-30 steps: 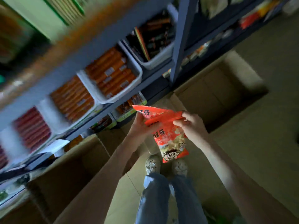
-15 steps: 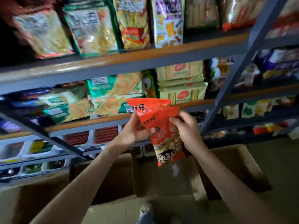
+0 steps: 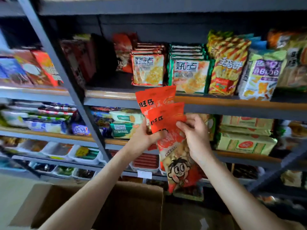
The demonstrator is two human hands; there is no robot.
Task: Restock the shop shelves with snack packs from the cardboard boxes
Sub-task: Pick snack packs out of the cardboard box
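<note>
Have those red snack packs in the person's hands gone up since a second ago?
Yes. The red snack packs rose from beside the cardboard box near the floor to the wooden shelf edge.

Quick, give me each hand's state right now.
Left hand: grips the red snack packs from the left.
Right hand: pinches the same packs from the right.

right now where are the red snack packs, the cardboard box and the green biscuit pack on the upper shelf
red snack packs [image 3: 159,105]: head view, on the printed red top of the fanned packs.
cardboard box [image 3: 132,205]: head view, on its brown front flap.
green biscuit pack [image 3: 189,75]: head view, on its front face.
</note>
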